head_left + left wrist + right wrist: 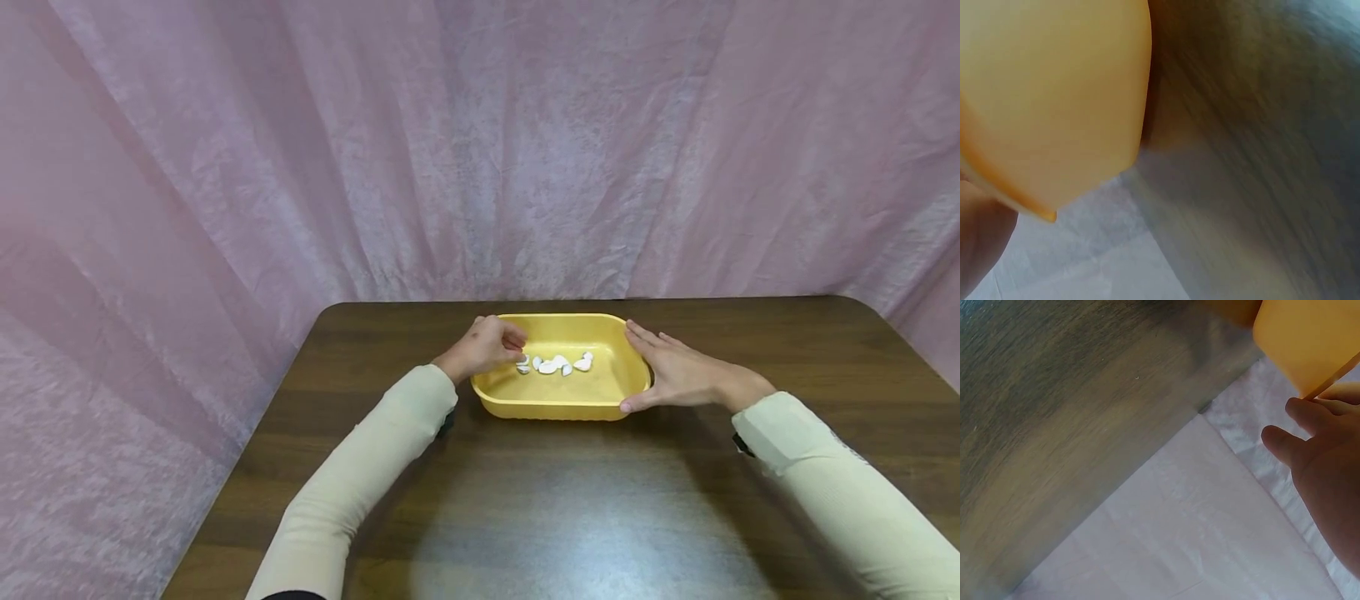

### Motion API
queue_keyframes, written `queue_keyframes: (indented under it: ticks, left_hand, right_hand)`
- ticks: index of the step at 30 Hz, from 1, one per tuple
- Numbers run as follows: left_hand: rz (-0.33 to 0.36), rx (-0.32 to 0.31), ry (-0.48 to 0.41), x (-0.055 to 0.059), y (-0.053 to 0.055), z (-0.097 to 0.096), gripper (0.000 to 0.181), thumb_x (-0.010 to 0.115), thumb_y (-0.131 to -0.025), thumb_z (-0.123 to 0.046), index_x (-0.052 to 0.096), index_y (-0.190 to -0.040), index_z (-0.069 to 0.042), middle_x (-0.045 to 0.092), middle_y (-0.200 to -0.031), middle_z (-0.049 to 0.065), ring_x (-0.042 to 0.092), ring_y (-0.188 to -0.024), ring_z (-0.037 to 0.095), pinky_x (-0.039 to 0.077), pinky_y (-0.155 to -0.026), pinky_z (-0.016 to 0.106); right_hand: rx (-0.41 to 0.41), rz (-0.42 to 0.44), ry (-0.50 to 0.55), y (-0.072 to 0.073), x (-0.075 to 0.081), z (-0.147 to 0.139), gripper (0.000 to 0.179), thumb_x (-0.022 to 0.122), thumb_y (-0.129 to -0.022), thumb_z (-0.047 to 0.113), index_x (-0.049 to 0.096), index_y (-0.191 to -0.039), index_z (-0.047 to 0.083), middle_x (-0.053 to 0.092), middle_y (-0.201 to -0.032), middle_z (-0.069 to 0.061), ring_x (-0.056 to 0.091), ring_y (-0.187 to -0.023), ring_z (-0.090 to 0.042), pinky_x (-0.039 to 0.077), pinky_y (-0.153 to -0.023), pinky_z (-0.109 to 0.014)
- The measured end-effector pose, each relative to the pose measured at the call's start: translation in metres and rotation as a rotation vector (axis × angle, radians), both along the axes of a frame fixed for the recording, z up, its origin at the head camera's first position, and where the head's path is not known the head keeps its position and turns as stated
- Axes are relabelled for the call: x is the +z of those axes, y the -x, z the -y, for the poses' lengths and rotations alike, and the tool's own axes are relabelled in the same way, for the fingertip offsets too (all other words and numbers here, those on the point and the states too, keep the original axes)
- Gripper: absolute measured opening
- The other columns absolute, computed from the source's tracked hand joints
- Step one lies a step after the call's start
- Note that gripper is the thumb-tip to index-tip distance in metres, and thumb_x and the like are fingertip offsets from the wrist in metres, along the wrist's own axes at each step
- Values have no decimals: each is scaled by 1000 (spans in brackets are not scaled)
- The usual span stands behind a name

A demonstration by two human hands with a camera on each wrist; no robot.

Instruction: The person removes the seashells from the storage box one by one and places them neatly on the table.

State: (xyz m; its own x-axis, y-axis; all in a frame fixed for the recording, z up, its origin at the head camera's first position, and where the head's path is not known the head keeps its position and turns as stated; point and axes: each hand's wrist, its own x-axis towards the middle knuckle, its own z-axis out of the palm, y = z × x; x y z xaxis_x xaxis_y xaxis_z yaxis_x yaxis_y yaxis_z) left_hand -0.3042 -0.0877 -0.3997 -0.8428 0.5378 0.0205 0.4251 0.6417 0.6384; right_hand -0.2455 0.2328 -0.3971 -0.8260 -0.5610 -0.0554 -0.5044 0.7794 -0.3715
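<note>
White pieces (549, 365) lay inside yellow tray (555, 412), loose row along its long left-right axis. Left hand (487, 345) nearer, pieces just rightward; fingers bent, couldn't tell if pinching one. Right hand (684, 372) straight-fingered against tray's right end.

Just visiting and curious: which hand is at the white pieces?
The left hand, bent over the yellow tray at the leftmost white pieces; the right hand spans its right end.

Head camera looking forward and down from farthest away, left wrist camera facing the tray (558, 411) closely, right wrist camera catching its edge, all three sharing tray, table (562, 517), curtain (480, 150)
</note>
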Motion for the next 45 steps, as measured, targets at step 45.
queue_keyframes:
  ticks: [45]
  left_hand:
    - [23,-54,260,0,15,-20,28,76,-89,-10,72,-117,-3,70,-109,6,60,-103,18,51,-87,26]
  right_hand:
    - [-33,47,90,0,-4,-2,131,81,-72,63,14,-152,-14,4,-164,-25,16,-147,-44,23,-115,-58]
